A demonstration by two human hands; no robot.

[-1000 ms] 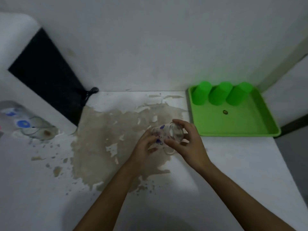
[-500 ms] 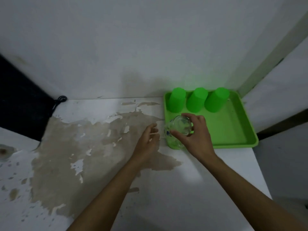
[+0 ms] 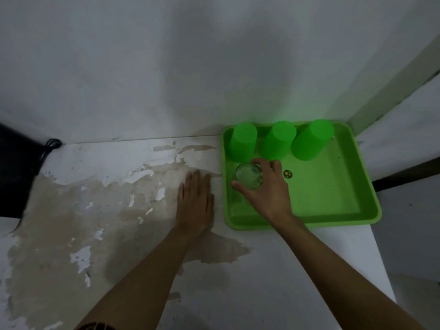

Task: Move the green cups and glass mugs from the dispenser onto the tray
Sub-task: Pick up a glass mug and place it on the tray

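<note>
A: Where is the glass mug (image 3: 249, 175) in the head view?

B: Over the left part of the green tray (image 3: 333, 208), just near of the leftmost green cup (image 3: 242, 145). The right hand (image 3: 264, 189) grips it from the right and near side, fingers curled round the rim and wall. I look straight down into its round mouth. Whether its base touches the tray floor, I cannot tell.

A: And the left hand (image 3: 195, 203)?

B: Open and flat, palm down on the worktop (image 3: 107, 210), fingers together pointing far. It lies just left of the tray's left rim and holds nothing.

A: The other cups?

B: Three green cups stand upside down in a row along the tray's far edge: the left one, a middle one (image 3: 277, 140) and a right one (image 3: 312, 142), close to each other. A small dark round mark (image 3: 287, 174) sits on the tray floor, just right of the right hand's fingers.

A: The surface and room?

B: The worktop is white, with a wide brownish patch where the coating has peeled and flaked. The tray fills its far right corner. A plain white wall (image 3: 166, 67) rises behind. At the far left edge is something black with a dark cord (image 3: 51, 145) beside it.
</note>
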